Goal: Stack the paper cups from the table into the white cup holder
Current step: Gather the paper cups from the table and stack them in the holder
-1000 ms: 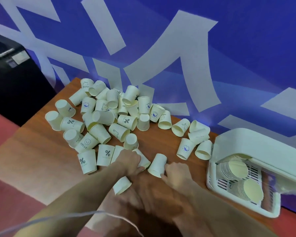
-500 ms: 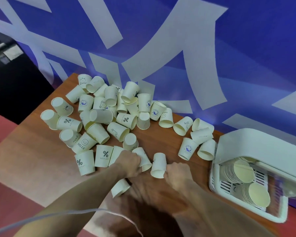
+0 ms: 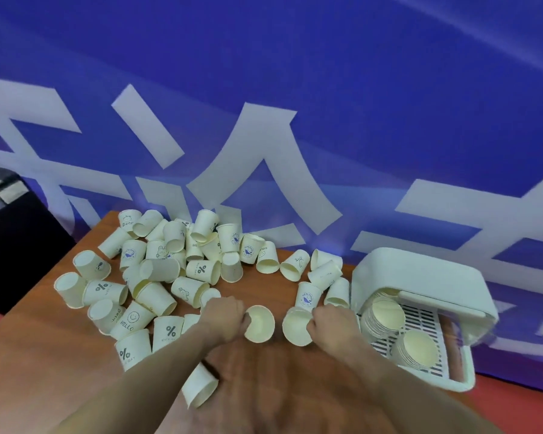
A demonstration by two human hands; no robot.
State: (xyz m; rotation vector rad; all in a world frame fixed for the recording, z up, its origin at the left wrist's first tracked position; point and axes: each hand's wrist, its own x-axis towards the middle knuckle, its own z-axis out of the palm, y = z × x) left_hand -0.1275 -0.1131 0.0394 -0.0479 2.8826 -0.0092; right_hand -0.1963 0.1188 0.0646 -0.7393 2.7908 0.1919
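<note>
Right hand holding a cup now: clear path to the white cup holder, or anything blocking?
Probably yes. The right hand grips a cup just left of the white cup holder, whose open front faces it. No loose cups lie between them, and the two stacks inside are exposed.

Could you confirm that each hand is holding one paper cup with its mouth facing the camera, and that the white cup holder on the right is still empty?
Not quite: the head view shows the white cup holder already holds two nested stacks of cups. The rest stands: the left hand and right hand each hold one paper cup, mouth toward the camera.
</note>
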